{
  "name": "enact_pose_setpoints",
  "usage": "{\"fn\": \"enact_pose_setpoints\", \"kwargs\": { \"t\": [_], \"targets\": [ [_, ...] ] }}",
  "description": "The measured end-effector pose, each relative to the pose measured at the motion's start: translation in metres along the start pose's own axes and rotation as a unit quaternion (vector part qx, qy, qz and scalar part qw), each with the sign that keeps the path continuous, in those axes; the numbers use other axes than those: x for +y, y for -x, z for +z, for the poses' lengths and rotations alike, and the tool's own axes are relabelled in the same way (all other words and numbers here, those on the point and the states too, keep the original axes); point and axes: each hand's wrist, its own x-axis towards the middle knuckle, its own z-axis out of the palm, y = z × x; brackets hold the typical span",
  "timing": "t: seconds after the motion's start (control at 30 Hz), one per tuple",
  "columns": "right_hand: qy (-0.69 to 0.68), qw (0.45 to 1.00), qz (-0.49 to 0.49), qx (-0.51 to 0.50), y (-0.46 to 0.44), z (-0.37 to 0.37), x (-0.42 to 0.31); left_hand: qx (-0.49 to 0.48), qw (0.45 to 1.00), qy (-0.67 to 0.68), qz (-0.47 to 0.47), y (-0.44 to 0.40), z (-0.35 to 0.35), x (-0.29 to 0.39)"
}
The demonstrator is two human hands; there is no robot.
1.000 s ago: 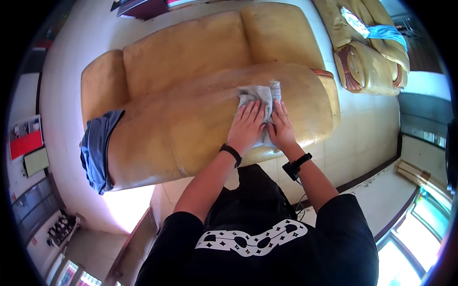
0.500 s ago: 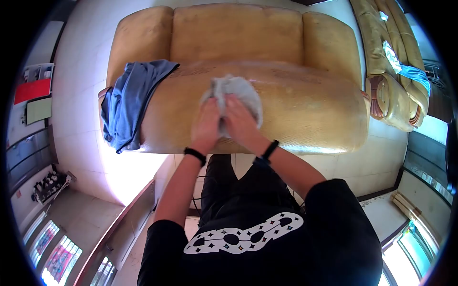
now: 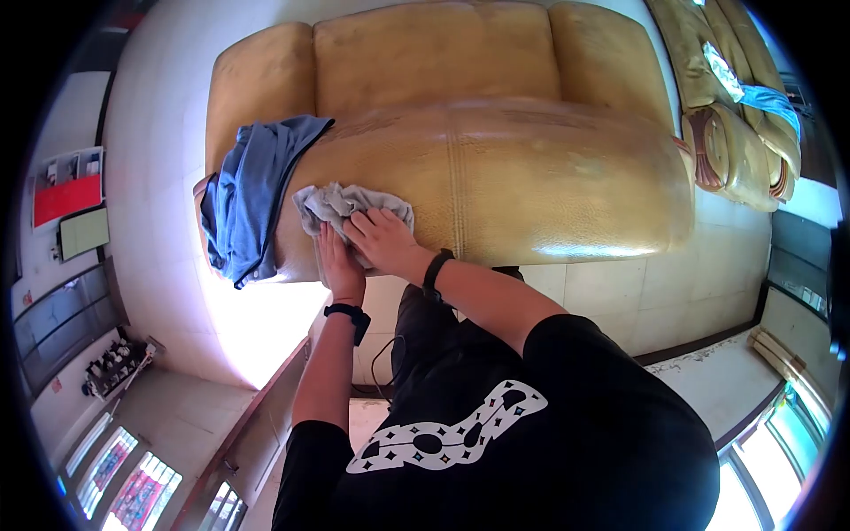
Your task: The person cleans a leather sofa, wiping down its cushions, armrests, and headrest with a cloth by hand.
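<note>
A crumpled grey cloth [image 3: 329, 205] lies against the left part of the tan sofa's seat [image 3: 549, 195]. My right hand [image 3: 388, 242] presses on the cloth from above, its fingers bent into the folds. Close beside it, my left hand [image 3: 341, 267] grips the cloth's near side; part of that hand's fingers is tucked against the fabric. Just left of the cloth, a blue-grey garment [image 3: 252, 195] hangs over the seat's left end, touched by neither hand.
The sofa's backrest [image 3: 434, 53] rises behind the seat. At the right stands a second tan sofa [image 3: 726, 150] with a blue cloth [image 3: 768, 104] on it. Pale floor tiles [image 3: 602, 296] run along the seat's front. A thin cable [image 3: 382, 363] hangs near my legs.
Both hands have moved left with the cloth, from the middle of the seat toward the blue-grey garment. The cloth is now more spread out. My view has shifted slightly.
</note>
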Motion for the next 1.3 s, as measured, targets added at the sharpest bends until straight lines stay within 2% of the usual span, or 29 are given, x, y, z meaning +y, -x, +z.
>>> {"fn": "enact_pose_setpoints", "kwargs": {
  "t": [0.13,0.2,0.37,0.43,0.53,0.67,0.77,0.87,1.0,1.03,1.27,1.3],
  "targets": [
    [0.013,0.999,-0.001,0.031,0.034,-0.036,0.036,-0.011,0.999,0.016,0.028,-0.001,0.025,0.049],
    [0.027,0.999,0.013,0.030,0.058,-0.071,0.067,-0.019,0.996,0.017,0.084,-0.006,0.044,0.086],
    [0.079,0.993,0.085,0.020,0.157,-0.162,0.154,-0.068,0.983,0.031,0.167,-0.010,0.102,0.228],
    [0.085,0.986,0.143,0.024,0.205,-0.203,0.188,-0.111,0.970,0.059,0.210,-0.016,0.122,0.299],
    [0.161,0.965,0.191,0.080,0.271,-0.249,0.238,-0.162,0.945,0.071,0.275,-0.025,0.151,0.389],
    [0.219,0.943,0.222,0.115,0.325,-0.288,0.268,-0.153,0.927,0.065,0.337,-0.019,0.184,0.458],
    [0.197,0.943,0.252,0.093,0.332,-0.285,0.271,-0.110,0.927,0.080,0.350,-0.018,0.183,0.458],
    [0.222,0.933,0.262,0.110,0.328,-0.275,0.265,-0.108,0.910,0.127,0.380,-0.026,0.169,0.433],
    [0.239,0.928,0.271,0.095,0.298,-0.260,0.246,-0.108,0.927,0.084,0.351,-0.021,0.158,0.393],
    [0.240,0.934,0.248,0.094,0.292,-0.251,0.242,-0.098,0.930,0.079,0.344,-0.021,0.148,0.383],
    [0.197,0.966,0.161,0.053,0.195,-0.164,0.179,-0.080,0.955,0.077,0.275,-0.022,0.090,0.248],
    [0.188,0.969,0.153,0.038,0.178,-0.149,0.165,-0.111,0.959,0.036,0.258,-0.022,0.080,0.223]
  ]
}}
